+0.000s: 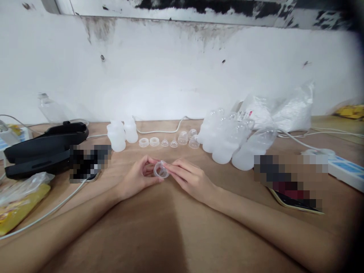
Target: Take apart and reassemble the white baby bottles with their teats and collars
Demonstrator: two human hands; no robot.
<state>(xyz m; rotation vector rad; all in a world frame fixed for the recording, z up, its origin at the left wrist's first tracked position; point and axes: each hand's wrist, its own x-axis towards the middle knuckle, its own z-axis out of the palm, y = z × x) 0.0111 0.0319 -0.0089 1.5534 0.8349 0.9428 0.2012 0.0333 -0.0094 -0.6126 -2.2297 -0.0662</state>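
Note:
Above the middle of the table, my left hand [140, 175] curls its thumb and fingers around a clear bottle ring [160, 171]. My right hand [196, 179] meets it from the other side, its fingertips pressed together at the ring's upper right edge. A small clear piece, perhaps a nipple, seems to sit at the ring, but I cannot make it out fully. Just beyond my hands stand two more rings [144, 142], two clear bottle nipples [173, 143] and three clear dome caps [194, 141] in a row.
White bottles [116, 137] stand at the back left. Several capped bottles [222, 151] cluster at the right, before a plastic bag [292, 110]. A black case [45, 146] and a phone [92, 175] lie left; another phone [295, 203] and a power strip [345, 170] lie right.

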